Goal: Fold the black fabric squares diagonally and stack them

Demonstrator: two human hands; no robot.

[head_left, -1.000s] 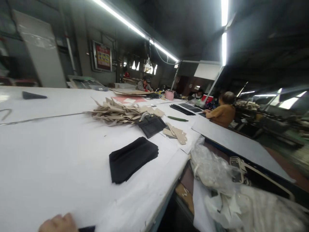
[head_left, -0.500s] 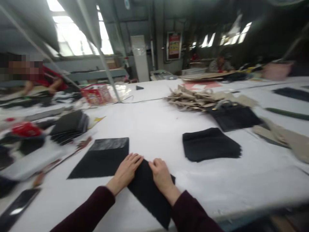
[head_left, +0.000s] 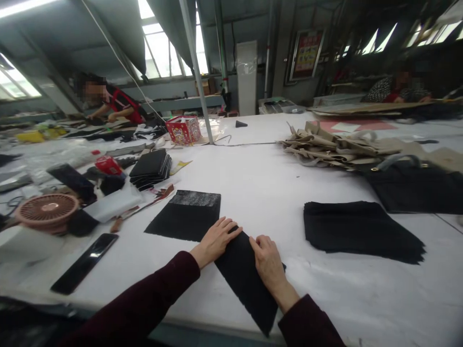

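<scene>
My left hand [head_left: 219,239] lies with fingers stretched out across the upper end of a black fabric piece [head_left: 249,284], pressing it against the white table. At that piece's right edge, my right hand [head_left: 269,264] is closed, its fingers curled with the cloth under and between them. The piece is folded over and lies aslant, its lower corner pointing toward me. Just left of it is another flat black fabric piece [head_left: 184,219] with a greyish, shiny strip [head_left: 198,198] along its far edge. A stack of black fabric [head_left: 358,229] rests to the right.
Tan fabric pieces [head_left: 333,147] are heaped behind a black bag with handles [head_left: 415,188]. On the left are a phone [head_left: 85,262], a pink fan [head_left: 47,209] and a pile of black pieces [head_left: 151,167]. A red box [head_left: 183,130] stands beside a pole [head_left: 197,67]. Co-workers are farther back.
My view has swung left, so everything appears shifted right, and the fan has come into view. Both hands stay at nearly the same places on the folded black fabric piece.
</scene>
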